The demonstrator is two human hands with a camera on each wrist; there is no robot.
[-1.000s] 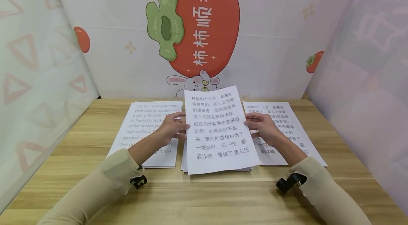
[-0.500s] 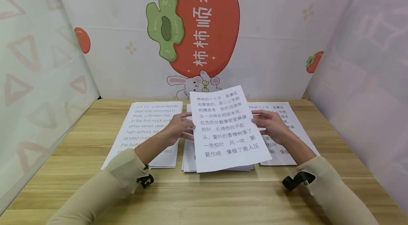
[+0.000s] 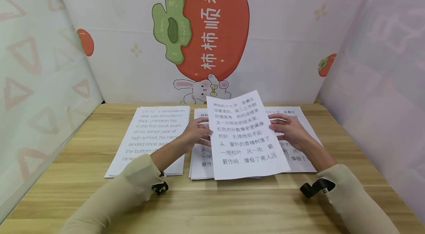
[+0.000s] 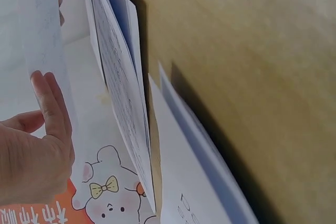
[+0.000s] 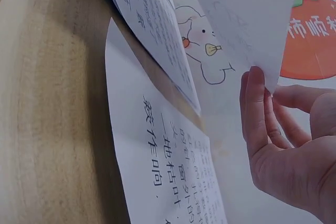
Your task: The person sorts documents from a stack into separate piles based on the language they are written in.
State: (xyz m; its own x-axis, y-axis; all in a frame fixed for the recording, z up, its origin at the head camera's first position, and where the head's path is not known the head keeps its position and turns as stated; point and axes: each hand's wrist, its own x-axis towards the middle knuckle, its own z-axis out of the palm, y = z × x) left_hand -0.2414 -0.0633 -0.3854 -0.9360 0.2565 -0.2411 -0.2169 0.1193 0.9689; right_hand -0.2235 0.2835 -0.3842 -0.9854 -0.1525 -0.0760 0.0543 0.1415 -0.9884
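A printed sheet of paper (image 3: 245, 138) with Chinese text is held up above the table, slightly tilted. My left hand (image 3: 196, 132) pinches its left edge, thumb in front and fingers behind. At the opposite edge my right hand (image 3: 289, 131) grips the same way; in the right wrist view its fingertips (image 5: 255, 77) press the sheet's back. Below the held sheet lies a middle paper stack (image 3: 200, 169), partly hidden by it. To the right, another sheet with Chinese text (image 3: 300, 166) lies on the table, overlapped by the right hand in the head view.
A stack of sheets with English text (image 3: 156, 127) lies at the left, partly under the left forearm. The wooden table (image 3: 212, 208) ends at a printed cloth backdrop (image 3: 282, 42), with cloth walls on both sides. A black wrist camera (image 3: 160, 188) hangs from the left cuff.
Both hands have carried the held sheet to the right, from over the middle stack toward the right-hand sheet. More of the middle stack's left side and the English stack now shows.
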